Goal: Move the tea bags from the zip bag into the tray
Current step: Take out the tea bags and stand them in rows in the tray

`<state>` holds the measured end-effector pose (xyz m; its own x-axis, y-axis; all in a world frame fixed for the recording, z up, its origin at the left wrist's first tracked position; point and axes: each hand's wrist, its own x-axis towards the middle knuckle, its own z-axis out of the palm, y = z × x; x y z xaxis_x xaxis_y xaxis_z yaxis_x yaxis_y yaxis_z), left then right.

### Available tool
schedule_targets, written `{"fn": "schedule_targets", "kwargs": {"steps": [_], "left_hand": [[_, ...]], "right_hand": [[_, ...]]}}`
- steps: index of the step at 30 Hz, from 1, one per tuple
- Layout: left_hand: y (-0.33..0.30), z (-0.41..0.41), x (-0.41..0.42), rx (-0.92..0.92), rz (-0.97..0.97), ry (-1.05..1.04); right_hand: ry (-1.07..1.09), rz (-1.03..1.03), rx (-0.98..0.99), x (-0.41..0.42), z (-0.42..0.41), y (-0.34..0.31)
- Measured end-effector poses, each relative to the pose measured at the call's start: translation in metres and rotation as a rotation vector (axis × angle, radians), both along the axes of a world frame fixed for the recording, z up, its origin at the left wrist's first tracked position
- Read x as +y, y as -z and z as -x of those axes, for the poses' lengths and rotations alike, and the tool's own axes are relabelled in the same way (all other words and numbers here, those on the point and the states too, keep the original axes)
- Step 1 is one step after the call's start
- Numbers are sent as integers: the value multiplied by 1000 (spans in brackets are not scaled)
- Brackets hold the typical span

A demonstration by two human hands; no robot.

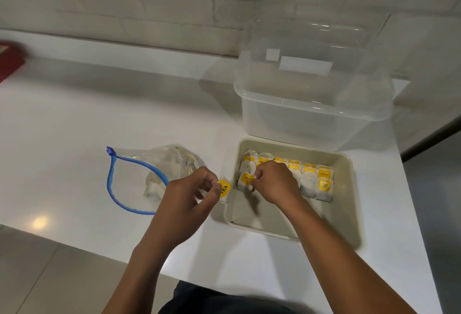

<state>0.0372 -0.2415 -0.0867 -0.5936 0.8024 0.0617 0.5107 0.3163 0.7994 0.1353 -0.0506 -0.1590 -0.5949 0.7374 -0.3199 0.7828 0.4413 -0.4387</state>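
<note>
A: Which step is in hand?

B: Laying tea bags into the tray (348, 204). The right hand (273, 184) reaches into the tray's left part, fingers curled and pinching a tea bag (245, 181) that lies in front of the back row (299, 171), seemingly starting a second row. The left hand (189, 194) hovers just outside the tray's left rim, thumb and fingers pinching another tea bag with a yellow tag (223, 189).

A: And the zip bag?

B: The zip bag (149, 174) lies open on the surface, left of the tray, its blue seal gaping toward the surface's front edge. Pale shapes inside look like more tea bags, so the task seems well along but unfinished.

A: What does the next move call for?

B: Probably settling the pinched bag flat and letting go, then passing the left hand's bag over the rim beside it, without disturbing the back row. The tray's front part is bare, so room remains.
</note>
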Motion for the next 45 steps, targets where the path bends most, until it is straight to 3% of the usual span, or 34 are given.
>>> {"fn": "schedule_targets", "kwargs": {"steps": [16,25,45], "left_hand": [[1,-3,4,6,18,18],[2,-3,7,6,15,21],[0,-3,12,6,17,26]], "right_hand": [[48,-92,-22,-1,3,0],[152,116,-31,-4,-5,10],[233,252,123,-10,-2,-3]]}}
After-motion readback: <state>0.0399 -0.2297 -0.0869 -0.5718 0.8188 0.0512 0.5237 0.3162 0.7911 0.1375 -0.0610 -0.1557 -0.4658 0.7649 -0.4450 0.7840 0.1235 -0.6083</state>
